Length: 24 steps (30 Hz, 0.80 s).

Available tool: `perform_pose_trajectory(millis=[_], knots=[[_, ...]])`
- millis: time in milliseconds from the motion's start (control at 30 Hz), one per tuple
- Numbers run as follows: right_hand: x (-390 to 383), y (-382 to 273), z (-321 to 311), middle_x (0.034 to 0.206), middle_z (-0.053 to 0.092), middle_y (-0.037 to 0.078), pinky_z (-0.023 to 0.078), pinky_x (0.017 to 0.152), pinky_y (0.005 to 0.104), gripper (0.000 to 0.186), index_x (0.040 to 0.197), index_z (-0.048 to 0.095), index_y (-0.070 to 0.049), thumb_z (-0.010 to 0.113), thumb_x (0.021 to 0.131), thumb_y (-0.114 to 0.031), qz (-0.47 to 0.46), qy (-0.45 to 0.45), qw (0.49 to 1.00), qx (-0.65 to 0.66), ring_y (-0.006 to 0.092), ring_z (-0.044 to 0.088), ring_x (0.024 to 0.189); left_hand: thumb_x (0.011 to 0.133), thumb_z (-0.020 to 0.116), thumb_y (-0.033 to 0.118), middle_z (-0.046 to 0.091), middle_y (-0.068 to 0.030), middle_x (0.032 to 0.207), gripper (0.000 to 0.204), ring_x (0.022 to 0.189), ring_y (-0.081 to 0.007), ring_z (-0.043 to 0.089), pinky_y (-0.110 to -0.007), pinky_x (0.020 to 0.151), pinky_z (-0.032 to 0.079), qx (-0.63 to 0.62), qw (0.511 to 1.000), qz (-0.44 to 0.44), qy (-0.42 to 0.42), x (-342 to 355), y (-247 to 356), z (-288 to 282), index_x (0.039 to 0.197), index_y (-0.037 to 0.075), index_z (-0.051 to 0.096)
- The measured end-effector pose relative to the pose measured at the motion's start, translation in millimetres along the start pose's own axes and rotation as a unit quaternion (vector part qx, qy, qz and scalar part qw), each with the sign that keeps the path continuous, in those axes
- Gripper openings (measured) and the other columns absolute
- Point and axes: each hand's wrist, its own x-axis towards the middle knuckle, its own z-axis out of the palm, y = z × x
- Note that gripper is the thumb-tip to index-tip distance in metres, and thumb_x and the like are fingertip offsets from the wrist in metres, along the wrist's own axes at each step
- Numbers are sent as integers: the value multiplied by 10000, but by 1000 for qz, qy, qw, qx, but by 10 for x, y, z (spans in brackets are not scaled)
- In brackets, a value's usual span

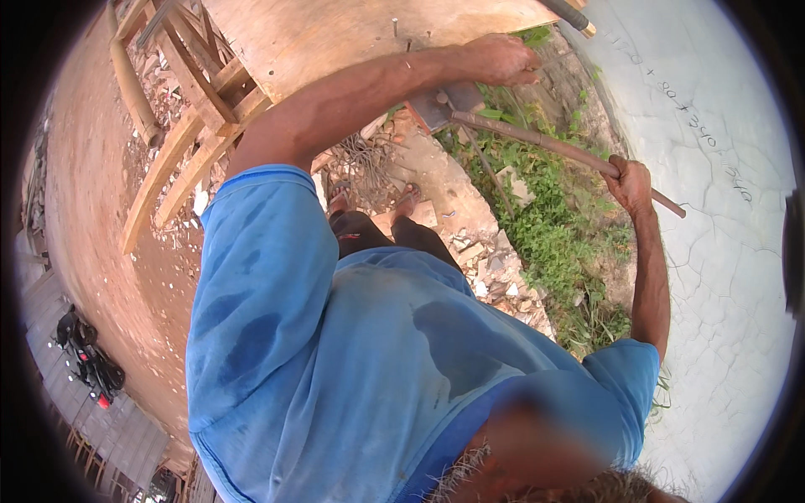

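My right hand (631,186) is wrapped round a long brown wooden handle (545,144), not far from its end by the pale wall. The handle slants across the weeds toward a dark blocky piece (459,98) that looks like a hammer head, partly hidden by my left forearm. Stretched across the near part of a plywood board (335,33), my left arm ends in a curled left hand (503,60) by the board's right edge. Whatever those fingers hold, if anything, is hidden. A nail (394,27) stands up from the board.
On the right rises a cracked pale wall (713,151) with handwriting. Green weeds (545,218) grow along its foot. Rubble (495,272) lies around my feet. Timber framing (184,126) stands at the left beside bare earth, and a motorcycle (88,356) is parked farther off.
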Motion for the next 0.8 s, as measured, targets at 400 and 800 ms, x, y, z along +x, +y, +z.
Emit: perform_pose_trajectory(millis=[400, 800], knots=[[161, 50, 150, 707, 631, 225, 485, 625, 502, 185, 834, 677, -43, 663, 870, -224, -21, 72, 997, 14, 432, 636, 704, 968, 585, 396, 705, -216, 1009, 422, 976, -383, 670, -509, 868, 519, 5, 1000, -15, -6, -6, 31, -27, 1232, 76, 664], [-139, -106, 128, 759, 692, 126, 523, 633, 471, 68, 887, 667, -135, 677, 845, -186, 69, 127, 988, -48, 356, 674, 724, 960, 594, 347, 713, -148, 847, 280, 872, -338, 698, -507, 791, 539, 9, 997, 39, 59, 121, -133, 218, 991, 84, 685]])
